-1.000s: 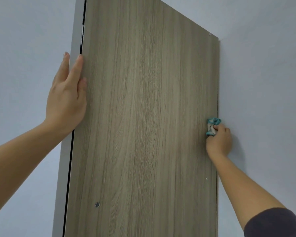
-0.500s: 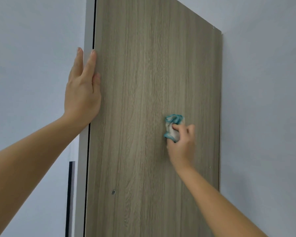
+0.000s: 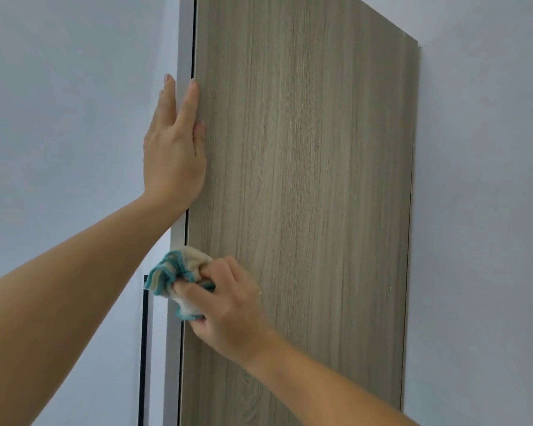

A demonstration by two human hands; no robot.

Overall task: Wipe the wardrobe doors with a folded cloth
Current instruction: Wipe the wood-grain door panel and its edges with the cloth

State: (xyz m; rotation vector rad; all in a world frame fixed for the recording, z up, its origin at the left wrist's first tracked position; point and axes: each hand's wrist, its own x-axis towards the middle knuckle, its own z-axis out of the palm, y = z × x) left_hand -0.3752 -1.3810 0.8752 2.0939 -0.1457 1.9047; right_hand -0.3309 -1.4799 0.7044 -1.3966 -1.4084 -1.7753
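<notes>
While the left hand (image 3: 174,155) lies flat on the left edge of the wood-grain wardrobe door (image 3: 305,179), its grip spread with straight fingers pointing up over the grey frame strip (image 3: 183,41), the teal-and-cream cloth (image 3: 174,279) sits lower at that same edge, bunched, pinched in the curled grip of the right hand (image 3: 228,309). Pale wall (image 3: 480,210) flanks the door's right side.

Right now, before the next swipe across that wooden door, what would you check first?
1. Right hand grips the cloth: ok.
2. Cloth folded flat: not ok, it is bunched.
3. Cloth at the left edge of the door: ok.
4. Left hand rests flat along that edge, above the cloth and apart from it: ok.
5. Dust left on the door: cannot tell.
</notes>
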